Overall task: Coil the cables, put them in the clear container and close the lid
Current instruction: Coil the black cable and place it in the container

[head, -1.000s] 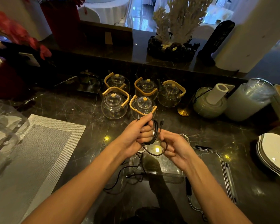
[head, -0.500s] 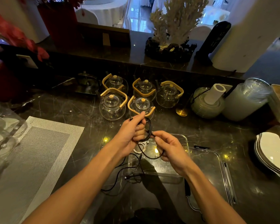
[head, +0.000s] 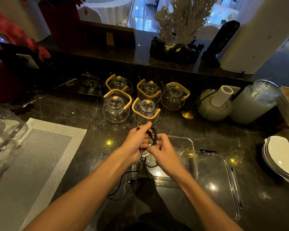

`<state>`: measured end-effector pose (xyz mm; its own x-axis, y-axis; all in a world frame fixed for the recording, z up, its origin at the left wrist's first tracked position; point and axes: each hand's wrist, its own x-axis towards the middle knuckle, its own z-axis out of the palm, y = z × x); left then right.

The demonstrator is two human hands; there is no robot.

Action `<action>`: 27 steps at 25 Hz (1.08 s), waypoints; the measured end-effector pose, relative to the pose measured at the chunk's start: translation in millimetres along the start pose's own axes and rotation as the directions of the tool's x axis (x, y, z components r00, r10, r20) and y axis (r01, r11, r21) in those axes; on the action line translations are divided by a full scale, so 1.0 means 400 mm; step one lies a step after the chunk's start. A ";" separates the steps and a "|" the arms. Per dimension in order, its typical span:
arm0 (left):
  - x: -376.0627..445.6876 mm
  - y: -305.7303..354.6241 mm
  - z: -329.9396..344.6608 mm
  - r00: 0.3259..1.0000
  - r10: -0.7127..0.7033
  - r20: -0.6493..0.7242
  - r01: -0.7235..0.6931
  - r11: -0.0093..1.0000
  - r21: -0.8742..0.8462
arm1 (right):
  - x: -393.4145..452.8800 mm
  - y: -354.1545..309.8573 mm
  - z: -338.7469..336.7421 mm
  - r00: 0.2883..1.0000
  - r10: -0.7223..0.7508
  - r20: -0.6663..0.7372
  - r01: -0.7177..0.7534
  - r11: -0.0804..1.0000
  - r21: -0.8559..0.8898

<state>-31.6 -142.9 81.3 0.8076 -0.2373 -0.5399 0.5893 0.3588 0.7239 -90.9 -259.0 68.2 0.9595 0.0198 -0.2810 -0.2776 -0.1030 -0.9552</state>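
My left hand [head: 136,140] grips a small coil of thin black cable [head: 154,134] above the near-left corner of the clear container [head: 191,145]. My right hand [head: 163,150] pinches the same cable just below the coil, the two hands touching. A loose tail of black cable [head: 122,179] hangs down and trails over the dark counter toward me, ending in a plug. Something white shows between my hands inside the container; I cannot tell what it is. The clear lid [head: 223,185] lies flat to the right of the container.
Several glass teapots [head: 146,108] with wooden handles stand just beyond my hands. A grey woven placemat [head: 38,154] lies left, glassware [head: 0,135] at the far left. Stacked white plates [head: 281,157] sit right, with jars [head: 255,100] behind them.
My hands have come together and dropped slightly toward the container. The loop that hung open between them has been drawn into the coil, and less loose cable trails on the counter.
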 end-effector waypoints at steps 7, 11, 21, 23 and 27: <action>0.008 0.008 0.000 0.999 0.022 -0.028 -0.016 0.983 0.185 | 0.012 0.014 0.024 0.963 -0.107 -0.247 0.073 0.987 -0.144; 0.018 -0.008 -0.012 0.999 -0.001 -0.046 0.010 0.980 0.200 | 0.018 0.018 0.017 0.920 -0.329 -0.212 0.157 0.806 -0.570; 0.033 -0.028 -0.081 0.997 -0.072 0.032 0.074 0.995 -0.066 | 0.035 -0.101 -0.114 0.978 0.003 -0.209 0.105 0.859 0.501; 0.028 -0.032 -0.082 0.997 -0.037 0.068 0.042 0.996 -0.074 | 0.034 -0.117 -0.154 0.978 0.014 -0.206 0.120 0.775 0.621; 0.003 -0.014 -0.049 0.987 0.030 0.156 -0.027 0.999 -0.023 | 0.040 -0.087 -0.169 0.971 0.201 -0.127 -0.082 0.785 0.614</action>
<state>-34.4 -127.7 68.0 0.8184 -0.3642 -0.4445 0.5670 0.3857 0.7279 -62.8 -322.4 103.4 0.8824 -0.1278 -0.4529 -0.3258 0.5286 -0.7839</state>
